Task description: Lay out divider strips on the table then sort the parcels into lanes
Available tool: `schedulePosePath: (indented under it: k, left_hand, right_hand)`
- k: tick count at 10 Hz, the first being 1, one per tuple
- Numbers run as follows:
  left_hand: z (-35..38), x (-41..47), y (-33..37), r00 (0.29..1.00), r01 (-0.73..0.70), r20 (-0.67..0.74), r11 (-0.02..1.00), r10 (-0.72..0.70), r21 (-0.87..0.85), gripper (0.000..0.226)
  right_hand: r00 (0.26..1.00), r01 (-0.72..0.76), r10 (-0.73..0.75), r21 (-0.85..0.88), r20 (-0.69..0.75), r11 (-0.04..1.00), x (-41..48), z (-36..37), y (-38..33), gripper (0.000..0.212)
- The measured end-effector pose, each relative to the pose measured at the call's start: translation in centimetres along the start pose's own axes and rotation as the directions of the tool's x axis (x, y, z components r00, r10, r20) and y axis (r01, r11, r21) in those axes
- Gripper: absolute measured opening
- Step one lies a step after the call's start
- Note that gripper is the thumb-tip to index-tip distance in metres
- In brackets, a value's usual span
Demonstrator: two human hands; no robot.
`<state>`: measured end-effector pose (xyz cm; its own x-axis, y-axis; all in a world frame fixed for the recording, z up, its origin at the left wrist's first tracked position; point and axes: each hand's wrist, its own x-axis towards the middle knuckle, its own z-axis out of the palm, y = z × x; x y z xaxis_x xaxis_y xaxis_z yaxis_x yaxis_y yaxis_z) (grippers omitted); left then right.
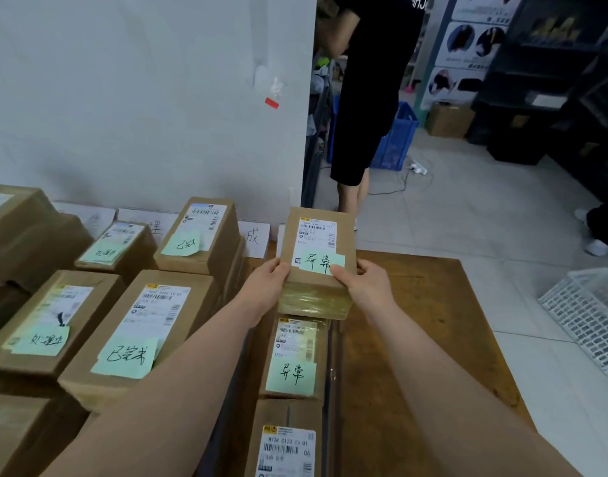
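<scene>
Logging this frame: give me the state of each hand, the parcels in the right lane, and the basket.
Left hand: gripping the held parcel's left edge.
Right hand: gripping its right edge, thumb on the green note.
Held parcel: sealed, labelled, at the far end of the right lane.
Middle parcel: lying flat, green note on top.
Nearest parcel: lying flat, partly out of frame.
White basket: on the floor, tilted.

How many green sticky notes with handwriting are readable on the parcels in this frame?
6: on the held parcel; the parcel below it; the front middle; the front left; the rear middle stack; the rear left. A green sliver at the left edge may be another.
</scene>
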<state>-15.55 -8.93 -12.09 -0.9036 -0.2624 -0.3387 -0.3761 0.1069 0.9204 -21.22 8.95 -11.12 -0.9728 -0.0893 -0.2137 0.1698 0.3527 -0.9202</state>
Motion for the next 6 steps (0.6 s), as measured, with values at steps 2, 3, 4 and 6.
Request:
schedulePosePath:
  k: [2, 3, 4, 6]
  left_hand:
    - [0.18, 0.27, -0.29, 1.000, 0.008, -0.010, 0.999, -0.008, -0.044, 0.025]
    - [0.25, 0.07, -0.33, 1.000, 0.006, -0.025, 0.999, -0.007, -0.041, 0.029]
    - [0.21, 0.18, -0.30, 1.000, -0.010, -0.017, 0.999, 0.010, -0.037, 0.041]
    - [0.39, -0.17, 0.02, 0.998, -0.018, -0.061, 1.000, 0.018, -0.005, 0.048]
  right_hand:
    - [0.998, -0.007, 0.006, -0.024, -0.058, 1.000, 0.16, 0.53, 0.43, 0.061]
    - [0.997, -0.007, 0.004, -0.042, -0.075, 0.999, 0.05, 0.79, 0.42, 0.062]
    - [0.996, 0.014, -0.018, -0.050, -0.091, 0.999, 0.29, 0.81, 0.31, 0.060]
    - [0.991, 0.064, -0.076, -0.108, -0.113, 0.992, 0.06, 0.63, -0.42, 0.058]
